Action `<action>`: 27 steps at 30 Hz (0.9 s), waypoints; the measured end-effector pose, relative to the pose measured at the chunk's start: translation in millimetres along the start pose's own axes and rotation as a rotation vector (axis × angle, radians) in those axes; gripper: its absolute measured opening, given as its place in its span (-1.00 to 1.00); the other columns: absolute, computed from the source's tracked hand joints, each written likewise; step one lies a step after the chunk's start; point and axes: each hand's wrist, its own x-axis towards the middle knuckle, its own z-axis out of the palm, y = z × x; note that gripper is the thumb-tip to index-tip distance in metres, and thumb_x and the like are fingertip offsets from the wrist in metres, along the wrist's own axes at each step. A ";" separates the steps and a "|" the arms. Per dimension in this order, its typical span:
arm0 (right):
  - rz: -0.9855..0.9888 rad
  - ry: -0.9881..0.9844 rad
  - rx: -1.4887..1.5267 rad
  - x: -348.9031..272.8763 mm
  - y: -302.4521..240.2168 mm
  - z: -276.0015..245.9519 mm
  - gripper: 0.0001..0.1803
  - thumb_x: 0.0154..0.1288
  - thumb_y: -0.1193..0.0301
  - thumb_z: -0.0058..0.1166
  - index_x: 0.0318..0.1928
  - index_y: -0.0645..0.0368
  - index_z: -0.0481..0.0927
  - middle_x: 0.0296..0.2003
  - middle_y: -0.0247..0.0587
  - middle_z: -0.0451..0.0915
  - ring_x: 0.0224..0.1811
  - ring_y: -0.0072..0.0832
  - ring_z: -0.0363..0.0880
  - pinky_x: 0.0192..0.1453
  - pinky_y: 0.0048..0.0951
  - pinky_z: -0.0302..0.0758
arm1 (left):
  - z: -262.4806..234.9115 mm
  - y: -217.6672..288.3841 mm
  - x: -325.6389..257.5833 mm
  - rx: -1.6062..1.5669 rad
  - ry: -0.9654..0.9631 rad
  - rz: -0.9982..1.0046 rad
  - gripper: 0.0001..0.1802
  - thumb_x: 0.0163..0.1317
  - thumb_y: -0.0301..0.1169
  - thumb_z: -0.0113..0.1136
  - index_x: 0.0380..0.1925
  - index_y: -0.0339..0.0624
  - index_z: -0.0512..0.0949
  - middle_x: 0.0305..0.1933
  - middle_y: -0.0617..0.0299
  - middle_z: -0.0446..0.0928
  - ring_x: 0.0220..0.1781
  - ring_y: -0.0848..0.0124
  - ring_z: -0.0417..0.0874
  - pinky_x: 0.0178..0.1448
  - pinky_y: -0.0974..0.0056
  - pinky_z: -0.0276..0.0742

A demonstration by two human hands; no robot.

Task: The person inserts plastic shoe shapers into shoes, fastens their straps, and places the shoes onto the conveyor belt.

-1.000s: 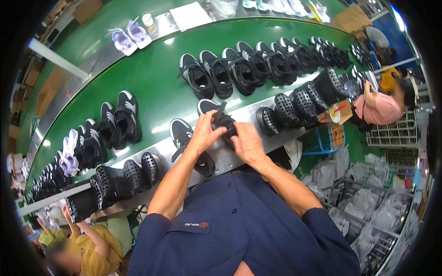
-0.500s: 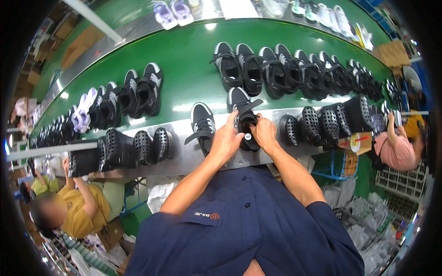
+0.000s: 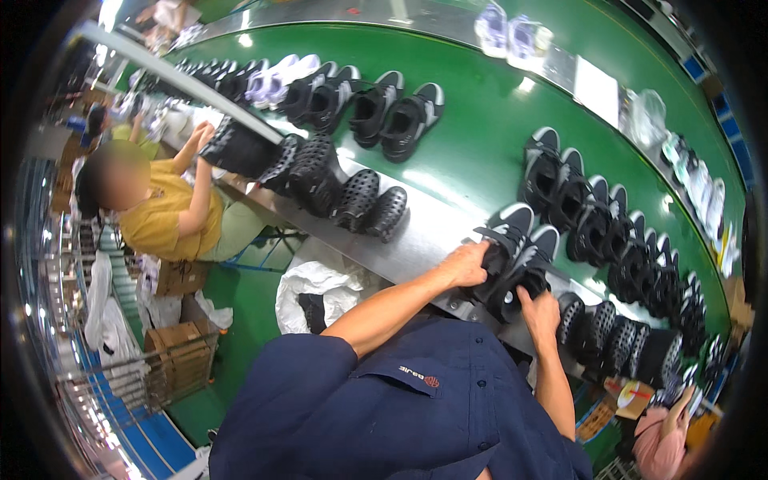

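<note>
Gripping one black-and-grey sneaker each, left hand [image 3: 466,266] holds left shoe [image 3: 499,246], right hand [image 3: 542,314] holds right shoe [image 3: 530,264]. Pair stands side by side, heels over near steel ledge [image 3: 428,254], toes toward green belt [image 3: 480,148]. Matching sneakers already line belt in left row [image 3: 410,124] and right row [image 3: 590,228]; held pair not yet released, strap fastening unclear.

2 grey-toed black shoes [image 3: 525,264] side by side

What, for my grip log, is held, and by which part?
Left hand: left shoe, by its left side; right hand: right shoe, by its collar.
</note>
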 end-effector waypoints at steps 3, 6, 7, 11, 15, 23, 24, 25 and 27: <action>-0.092 -0.016 -0.071 -29.9 11.0 -20.0 -0.39 0.18 -0.06 0.29 -0.26 0.36 0.61 -0.44 0.17 0.68 -0.37 0.03 0.71 -0.23 -0.07 0.57 | -29.9 -0.5 -38.7 -0.023 0.166 0.201 -0.55 0.18 -0.32 0.26 0.05 -0.31 0.58 -0.04 -0.17 0.62 0.05 -0.08 0.64 0.18 0.01 0.56; 0.012 -0.290 0.301 -58.6 -10.2 -53.9 -0.62 0.22 0.24 0.35 -0.28 0.36 0.58 -0.51 0.00 0.64 -0.49 -0.29 0.67 -0.35 -0.31 0.58 | -124.9 16.6 -106.4 0.258 0.666 0.282 -0.85 0.30 -0.33 0.23 -0.31 -0.16 0.69 -0.30 0.11 0.68 -0.26 0.10 0.70 -0.09 0.13 0.64; 0.012 -0.287 0.299 -62.6 -22.7 -55.4 -0.62 0.22 0.24 0.35 -0.28 0.36 0.58 -0.51 0.00 0.64 -0.49 -0.29 0.67 -0.35 -0.31 0.58 | -156.6 9.7 -123.9 0.257 0.837 0.231 -0.88 0.28 -0.37 0.27 -0.38 -0.16 0.68 -0.36 0.12 0.66 -0.34 0.14 0.68 -0.17 0.17 0.62; 0.024 -0.409 0.630 -59.7 -65.7 -42.2 -0.74 0.33 0.34 0.28 -0.27 0.32 0.58 -0.50 -0.24 0.63 -0.49 -0.57 0.62 -0.43 -0.51 0.52 | -256.3 -107.5 -179.1 0.444 1.403 -0.218 -0.84 0.36 -0.42 0.21 -0.20 -0.30 0.61 -0.21 0.01 0.56 -0.24 0.06 0.62 -0.12 0.07 0.53; -0.107 -0.405 0.568 -54.8 -107.2 -40.5 -0.76 0.31 0.38 0.27 -0.28 0.34 0.57 -0.52 -0.22 0.63 -0.49 -0.56 0.59 -0.37 -0.48 0.54 | -278.2 -164.4 -184.4 0.706 1.296 -0.299 -0.37 0.22 -0.14 0.39 0.17 -0.35 0.50 0.12 -0.13 0.55 0.19 -0.06 0.50 0.30 0.00 0.40; -0.092 -0.270 0.711 -60.0 -121.6 -54.6 -0.81 0.33 0.45 0.26 -0.26 0.35 0.56 -0.49 -0.23 0.63 -0.47 -0.58 0.58 -0.35 -0.50 0.52 | -274.3 -81.8 -208.2 0.673 1.444 -0.127 -0.42 0.03 -0.40 0.53 0.06 -0.38 0.56 0.01 -0.09 0.59 0.14 -0.04 0.53 0.25 -0.01 0.46; -0.062 -0.247 0.782 -63.0 -126.8 -56.2 -0.81 0.37 0.46 0.24 -0.19 0.34 0.54 -0.44 -0.24 0.65 -0.43 -0.59 0.59 -0.34 -0.52 0.52 | -270.0 -41.2 -209.4 0.651 1.424 -0.032 -0.40 0.00 -0.42 0.55 0.06 -0.39 0.56 0.02 -0.09 0.59 0.14 -0.04 0.54 0.25 -0.02 0.47; -0.092 -0.313 0.976 -51.1 -122.7 -35.4 -0.70 0.38 0.44 0.23 -0.01 0.34 0.48 -0.26 -0.15 0.64 -0.25 -0.52 0.61 -0.19 -0.50 0.56 | -259.7 -4.3 -200.9 0.625 1.399 0.069 -0.39 -0.03 -0.44 0.56 0.06 -0.40 0.56 0.03 -0.09 0.58 0.14 -0.04 0.54 0.25 -0.03 0.47; -0.164 -0.436 1.242 -47.2 -167.2 -55.7 -0.34 0.41 0.38 0.22 0.39 0.35 0.25 0.12 0.05 0.54 0.15 -0.32 0.57 0.16 -0.38 0.56 | -229.4 4.5 -178.5 0.473 1.301 0.193 -0.44 0.02 -0.39 0.55 0.03 -0.37 0.59 0.05 -0.06 0.59 0.14 -0.02 0.56 0.27 0.02 0.48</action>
